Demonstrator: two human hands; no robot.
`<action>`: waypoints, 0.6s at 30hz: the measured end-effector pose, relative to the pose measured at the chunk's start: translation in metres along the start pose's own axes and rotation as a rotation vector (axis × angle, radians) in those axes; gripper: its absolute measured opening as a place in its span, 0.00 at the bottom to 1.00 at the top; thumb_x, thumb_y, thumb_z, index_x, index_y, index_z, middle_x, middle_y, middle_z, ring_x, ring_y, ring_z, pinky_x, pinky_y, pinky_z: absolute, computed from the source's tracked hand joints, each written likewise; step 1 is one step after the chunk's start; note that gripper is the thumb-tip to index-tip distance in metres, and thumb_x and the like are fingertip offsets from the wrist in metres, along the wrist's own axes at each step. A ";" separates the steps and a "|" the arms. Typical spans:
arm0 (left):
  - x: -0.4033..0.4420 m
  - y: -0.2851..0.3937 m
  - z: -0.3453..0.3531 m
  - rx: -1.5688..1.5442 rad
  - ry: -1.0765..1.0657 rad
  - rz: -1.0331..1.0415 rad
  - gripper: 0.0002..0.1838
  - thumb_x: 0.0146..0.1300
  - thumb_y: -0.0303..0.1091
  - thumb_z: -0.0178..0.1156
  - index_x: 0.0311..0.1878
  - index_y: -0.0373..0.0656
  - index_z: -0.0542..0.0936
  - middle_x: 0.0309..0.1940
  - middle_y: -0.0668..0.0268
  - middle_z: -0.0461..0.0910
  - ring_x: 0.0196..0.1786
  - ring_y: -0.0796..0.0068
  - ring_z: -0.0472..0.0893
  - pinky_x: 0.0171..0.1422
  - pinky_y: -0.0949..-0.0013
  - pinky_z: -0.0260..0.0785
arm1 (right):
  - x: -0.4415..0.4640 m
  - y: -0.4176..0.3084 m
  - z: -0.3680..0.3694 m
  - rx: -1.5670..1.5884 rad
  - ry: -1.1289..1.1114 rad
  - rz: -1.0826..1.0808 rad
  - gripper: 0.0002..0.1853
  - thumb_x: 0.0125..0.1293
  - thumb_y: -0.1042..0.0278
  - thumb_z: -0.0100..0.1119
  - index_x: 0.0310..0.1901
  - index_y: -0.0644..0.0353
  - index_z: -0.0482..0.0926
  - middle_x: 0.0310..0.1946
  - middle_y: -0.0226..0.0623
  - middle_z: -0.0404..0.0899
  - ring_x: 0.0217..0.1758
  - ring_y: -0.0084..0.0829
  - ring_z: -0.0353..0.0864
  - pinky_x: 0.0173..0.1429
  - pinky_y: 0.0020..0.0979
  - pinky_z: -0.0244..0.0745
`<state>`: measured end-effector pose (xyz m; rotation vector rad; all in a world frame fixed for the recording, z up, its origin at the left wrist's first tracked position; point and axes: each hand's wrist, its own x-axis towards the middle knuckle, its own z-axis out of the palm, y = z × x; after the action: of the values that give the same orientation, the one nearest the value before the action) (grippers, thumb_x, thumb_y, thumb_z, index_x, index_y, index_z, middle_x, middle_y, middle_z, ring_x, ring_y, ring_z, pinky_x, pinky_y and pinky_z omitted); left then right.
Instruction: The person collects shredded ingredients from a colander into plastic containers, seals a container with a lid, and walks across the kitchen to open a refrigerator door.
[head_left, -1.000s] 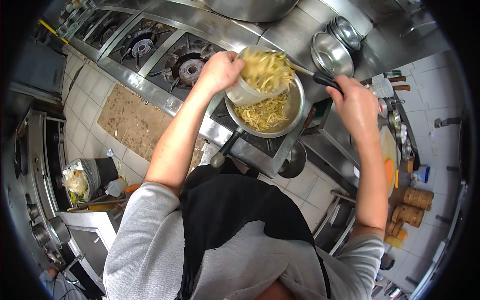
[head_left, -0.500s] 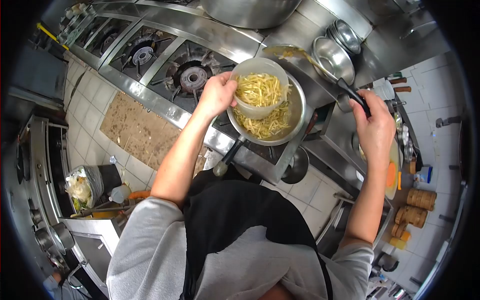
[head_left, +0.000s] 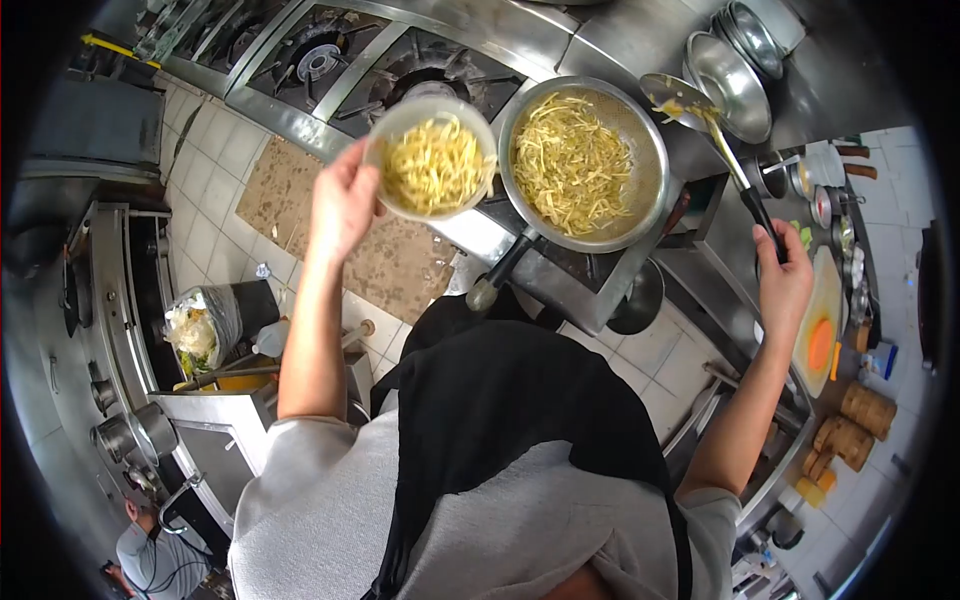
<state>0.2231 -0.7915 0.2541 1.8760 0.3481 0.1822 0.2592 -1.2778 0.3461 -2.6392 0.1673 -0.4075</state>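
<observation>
My left hand (head_left: 345, 200) grips the rim of a translucent plastic tub (head_left: 385, 130) full of pale yellow shredded strips (head_left: 435, 165). The tub is held over the front edge of the stove, left of a steel frying pan (head_left: 648, 130). More of the same strips (head_left: 570, 170) lie in the pan, whose black handle (head_left: 505, 265) points toward me. On the right, my right hand (head_left: 785, 285) is closed around the black handle of a cooking spoon (head_left: 715, 125). Bits of food cling to the spoon's head, which is beside the pan near the steel bowls.
Steel bowls (head_left: 730, 85) stand at the back right. Burners (head_left: 430, 75) line the stove to the left. A cutting board (head_left: 825, 300) with an orange piece on it is at the right. A bagged bin (head_left: 200, 330) stands lower left, and another person (head_left: 160, 550) is beyond it.
My left hand has moved the tub leftward, from over the pan to beside it. My right hand and the spoon sit farther right in view. The camera view has shifted too.
</observation>
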 end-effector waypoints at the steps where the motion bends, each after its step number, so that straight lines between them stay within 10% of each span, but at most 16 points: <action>1: -0.002 -0.031 0.006 0.050 0.001 -0.055 0.24 0.68 0.28 0.47 0.65 0.33 0.76 0.28 0.64 0.83 0.20 0.81 0.77 0.27 0.73 0.72 | -0.002 0.000 0.004 0.007 -0.002 0.000 0.14 0.67 0.59 0.68 0.46 0.60 0.83 0.25 0.27 0.74 0.29 0.19 0.68 0.35 0.23 0.65; 10: -0.029 -0.085 0.020 0.063 0.065 -0.161 0.25 0.67 0.32 0.47 0.66 0.38 0.76 0.23 0.62 0.82 0.21 0.77 0.80 0.29 0.68 0.73 | -0.006 0.001 0.033 0.055 -0.057 -0.015 0.14 0.68 0.57 0.67 0.46 0.58 0.82 0.25 0.28 0.76 0.28 0.21 0.71 0.35 0.27 0.68; 14: -0.025 -0.087 0.026 0.106 -0.038 -0.202 0.26 0.67 0.32 0.47 0.67 0.38 0.75 0.22 0.62 0.81 0.20 0.76 0.80 0.30 0.67 0.73 | -0.001 -0.008 0.051 -0.297 -0.139 -0.095 0.13 0.69 0.55 0.60 0.48 0.53 0.78 0.33 0.47 0.84 0.39 0.53 0.84 0.43 0.49 0.75; 18: -0.025 -0.080 0.030 0.020 -0.010 -0.176 0.26 0.66 0.31 0.46 0.66 0.37 0.75 0.23 0.62 0.81 0.20 0.77 0.78 0.30 0.67 0.73 | 0.015 -0.006 0.076 -0.512 -0.188 -0.173 0.14 0.70 0.57 0.57 0.52 0.52 0.78 0.35 0.49 0.85 0.41 0.52 0.85 0.45 0.51 0.77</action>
<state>0.1964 -0.8033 0.1702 1.8545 0.5072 0.0510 0.2972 -1.2433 0.2883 -3.1915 -0.0243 -0.1838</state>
